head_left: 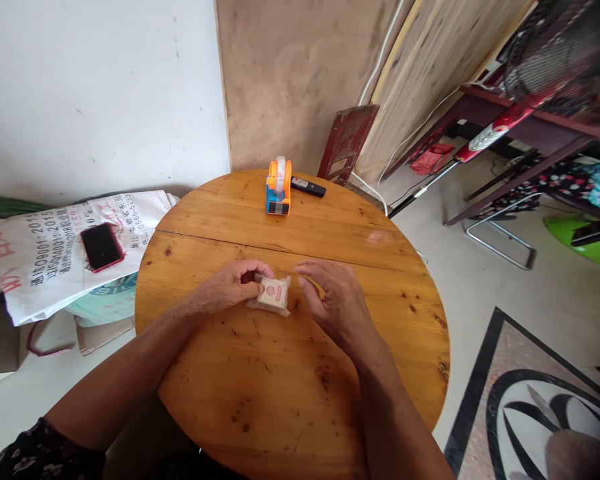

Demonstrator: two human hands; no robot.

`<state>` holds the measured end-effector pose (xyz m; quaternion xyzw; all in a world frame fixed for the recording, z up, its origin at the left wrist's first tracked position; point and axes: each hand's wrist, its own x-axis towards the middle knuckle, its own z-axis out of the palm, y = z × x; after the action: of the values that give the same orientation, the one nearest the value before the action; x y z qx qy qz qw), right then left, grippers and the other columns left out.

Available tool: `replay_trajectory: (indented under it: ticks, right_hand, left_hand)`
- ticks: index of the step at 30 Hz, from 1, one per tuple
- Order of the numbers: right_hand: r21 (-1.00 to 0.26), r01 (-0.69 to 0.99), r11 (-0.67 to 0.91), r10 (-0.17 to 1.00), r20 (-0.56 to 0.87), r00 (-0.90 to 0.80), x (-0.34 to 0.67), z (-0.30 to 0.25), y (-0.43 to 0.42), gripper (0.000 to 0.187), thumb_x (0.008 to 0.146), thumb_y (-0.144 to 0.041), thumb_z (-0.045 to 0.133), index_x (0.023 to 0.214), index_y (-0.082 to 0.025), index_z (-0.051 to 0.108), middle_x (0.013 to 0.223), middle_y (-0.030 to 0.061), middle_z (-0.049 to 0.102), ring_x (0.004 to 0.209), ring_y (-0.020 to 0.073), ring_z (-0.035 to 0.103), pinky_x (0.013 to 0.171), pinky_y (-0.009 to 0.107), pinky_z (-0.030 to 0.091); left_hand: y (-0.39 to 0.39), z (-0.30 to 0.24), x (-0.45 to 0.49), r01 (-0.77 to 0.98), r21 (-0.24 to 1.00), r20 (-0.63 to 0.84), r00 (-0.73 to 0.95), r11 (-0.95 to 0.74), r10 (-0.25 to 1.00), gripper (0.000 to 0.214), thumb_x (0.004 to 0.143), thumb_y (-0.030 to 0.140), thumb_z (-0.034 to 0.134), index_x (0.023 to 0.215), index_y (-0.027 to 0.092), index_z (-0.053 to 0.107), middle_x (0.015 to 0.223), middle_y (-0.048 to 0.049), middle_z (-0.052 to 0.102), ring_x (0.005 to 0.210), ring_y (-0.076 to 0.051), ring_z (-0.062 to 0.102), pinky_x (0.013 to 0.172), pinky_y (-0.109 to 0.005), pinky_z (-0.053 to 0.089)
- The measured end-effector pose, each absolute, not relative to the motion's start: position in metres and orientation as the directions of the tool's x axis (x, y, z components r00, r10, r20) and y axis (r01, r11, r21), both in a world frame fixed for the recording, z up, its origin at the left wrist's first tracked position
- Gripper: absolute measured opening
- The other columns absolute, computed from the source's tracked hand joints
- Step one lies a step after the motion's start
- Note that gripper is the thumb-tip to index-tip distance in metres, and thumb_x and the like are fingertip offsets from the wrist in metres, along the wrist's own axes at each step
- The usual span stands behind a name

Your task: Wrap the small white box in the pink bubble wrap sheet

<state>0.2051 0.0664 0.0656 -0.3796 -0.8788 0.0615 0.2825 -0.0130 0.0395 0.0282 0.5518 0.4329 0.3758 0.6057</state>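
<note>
On the round wooden table (290, 373) lies a small pale block in clear plastic wrap (274, 293), with red printing on its top. My left hand (233, 283) grips its left edge, the thumb on the near side and the fingers curled behind. Just right of the block, my right hand (333, 293) hovers with thumb and fingers apart, holding nothing. Farther back stands an orange and blue tape dispenser (279, 187) with a roll of clear tape. A black remote control (308, 187) rests beside it.
At the left, a phone (101, 247) with a red edge lies on a printed white sack (45, 247). A dark red wooden chair (347, 143) stands behind the table. To the right are a fan (550, 53) and a dark red desk (525, 133).
</note>
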Motion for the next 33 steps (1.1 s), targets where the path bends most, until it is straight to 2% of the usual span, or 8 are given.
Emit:
replay_trajectory:
  ticks: [4,6,11,14,20,24,29,33]
  right_hand:
    - [-0.341,0.650,0.679,0.732,0.262,-0.628,0.202,0.056,0.066,0.028,0.092,-0.014,0.044,0.107,-0.019,0.067,0.103,0.0089,0.075,0.095,0.0241,0.067,0.085,0.038,0.044]
    - [-0.346,0.640,0.686,0.724,0.240,-0.647,0.199,0.055,0.064,0.030,0.092,-0.014,0.042,0.109,-0.018,0.066,0.100,0.0088,0.075,0.092,0.0241,0.067,0.088,0.039,0.043]
    - [-0.372,0.602,0.707,0.702,0.271,-0.658,0.198,0.055,0.062,0.037,0.087,-0.008,0.042,0.116,-0.017,0.064,0.103,0.0090,0.075,0.092,0.0238,0.067,0.091,0.040,0.043]
    - [-0.354,0.588,0.727,0.682,0.279,-0.676,0.197,0.057,0.062,0.041,0.084,-0.005,0.043,0.118,-0.017,0.063,0.103,0.0095,0.075,0.091,0.0241,0.067,0.092,0.042,0.043]
    - [-0.376,0.586,0.718,0.693,0.472,-0.546,0.202,0.064,0.062,0.024,0.089,-0.013,0.050,0.104,-0.018,0.068,0.092,0.0066,0.075,0.084,0.0214,0.068,0.086,0.037,0.046]
    - [-0.362,0.627,0.689,0.712,0.500,-0.493,0.206,0.065,0.066,0.019,0.088,-0.013,0.053,0.096,-0.018,0.069,0.093,0.0064,0.076,0.084,0.0210,0.068,0.082,0.034,0.046]
    - [-0.361,0.662,0.657,0.753,0.345,-0.559,0.208,0.065,0.068,0.017,0.088,-0.016,0.054,0.096,-0.020,0.068,0.095,0.0059,0.075,0.086,0.0219,0.067,0.079,0.035,0.043]
    - [-0.368,0.643,0.671,0.738,0.249,-0.627,0.207,0.069,0.065,0.016,0.089,-0.015,0.053,0.095,-0.020,0.067,0.093,0.0051,0.073,0.083,0.0199,0.063,0.074,0.032,0.038]
  left_hand:
    - [0.040,0.029,-0.013,0.013,0.995,-0.095,0.339,0.097,0.936,0.018,0.080,0.021,0.061,0.098,0.017,0.062,0.082,0.0010,0.060,0.071,-0.010,0.052,0.063,-0.021,0.039]
    - [0.039,0.029,-0.012,0.012,0.994,-0.109,0.335,0.111,0.936,0.018,0.080,0.020,0.061,0.098,0.017,0.062,0.082,0.0009,0.060,0.069,-0.010,0.053,0.062,-0.021,0.039]
    - [0.039,0.028,-0.012,0.022,0.993,-0.117,0.319,0.116,0.940,0.019,0.080,0.023,0.062,0.098,0.017,0.062,0.079,0.0013,0.061,0.067,-0.010,0.052,0.060,-0.021,0.040]
    - [0.039,0.028,-0.011,0.009,0.994,-0.106,0.314,0.108,0.944,0.023,0.078,0.021,0.062,0.101,0.017,0.063,0.086,-0.0006,0.063,0.072,-0.012,0.056,0.063,-0.022,0.042]
    - [0.041,0.027,-0.012,-0.076,0.991,-0.090,0.267,0.114,0.960,0.050,0.071,0.020,0.066,0.120,0.018,0.058,0.109,-0.0065,0.064,0.092,-0.018,0.062,0.078,-0.030,0.048]
    - [0.044,0.026,-0.019,-0.088,0.993,-0.054,0.187,0.072,0.981,0.054,0.069,0.019,0.064,0.123,0.018,0.055,0.110,-0.0069,0.066,0.102,-0.021,0.062,0.092,-0.036,0.045]
    - [0.046,0.026,-0.024,-0.027,0.997,-0.067,0.073,0.069,0.995,0.052,0.070,0.023,0.062,0.121,0.017,0.055,0.107,-0.0064,0.067,0.103,-0.021,0.062,0.094,-0.038,0.045]
    - [0.044,0.027,-0.024,0.023,0.997,-0.072,0.138,0.069,0.988,0.052,0.069,0.023,0.064,0.120,0.017,0.057,0.117,-0.0096,0.064,0.106,-0.023,0.061,0.096,-0.040,0.044]
